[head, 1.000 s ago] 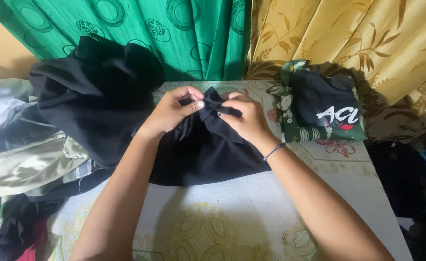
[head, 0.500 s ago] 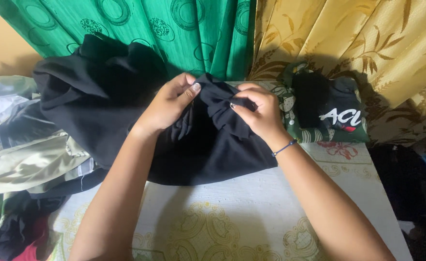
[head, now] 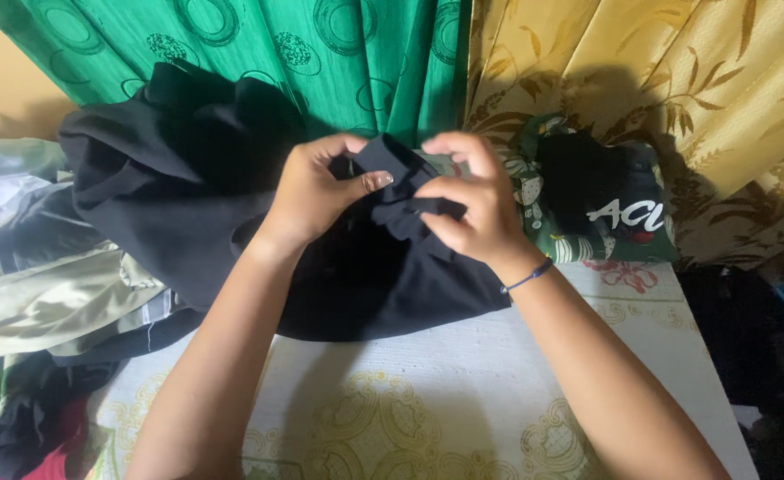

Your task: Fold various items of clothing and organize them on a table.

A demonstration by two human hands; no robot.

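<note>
At the far middle of the tabletop [head: 463,391], both hands are gathered on a black garment [head: 383,284] that lies spread on the patterned cloth cover. The left hand [head: 316,196] pinches a raised fold of the fabric between thumb and fingers, and the right hand [head: 472,209] grips the bunched cloth just beside it, fingers curled around a crease. The step in hand looks like working an edge or corner of the garment free (a sleeve or hem, hard to tell which). A next move would call for keeping both pinches firm while the cloth is drawn apart and flattened. Most of the garment rests below the hands, near the wrists. A heap of clothes [head: 98,231] lies to the left; a folded stack [head: 601,209] sits to the right.
</note>
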